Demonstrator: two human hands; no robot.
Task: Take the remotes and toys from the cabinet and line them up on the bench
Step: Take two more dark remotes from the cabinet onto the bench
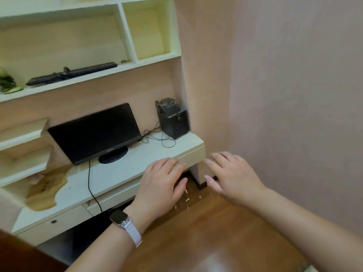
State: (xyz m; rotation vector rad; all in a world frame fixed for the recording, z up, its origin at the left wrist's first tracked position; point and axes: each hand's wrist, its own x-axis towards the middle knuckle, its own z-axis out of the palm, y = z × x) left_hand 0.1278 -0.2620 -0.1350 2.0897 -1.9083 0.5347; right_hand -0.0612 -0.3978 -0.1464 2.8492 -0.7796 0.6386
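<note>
Shelves (125,64) hang above a white desk (121,173) with a dark screen (94,132). Long black remote (72,73) lies on a shelf, far from both hands. Left hand (159,187) and right hand (233,175) float open, fingers spread, holding nothing.

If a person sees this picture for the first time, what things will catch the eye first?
Two empty, open hands reach forward in the foreground, the left hand with a smartwatch on its wrist, the right hand beside it. Behind them a dark monitor stands on the white desk, with a black speaker in the right corner. On the shelf above lies a long black keyboard.
</note>
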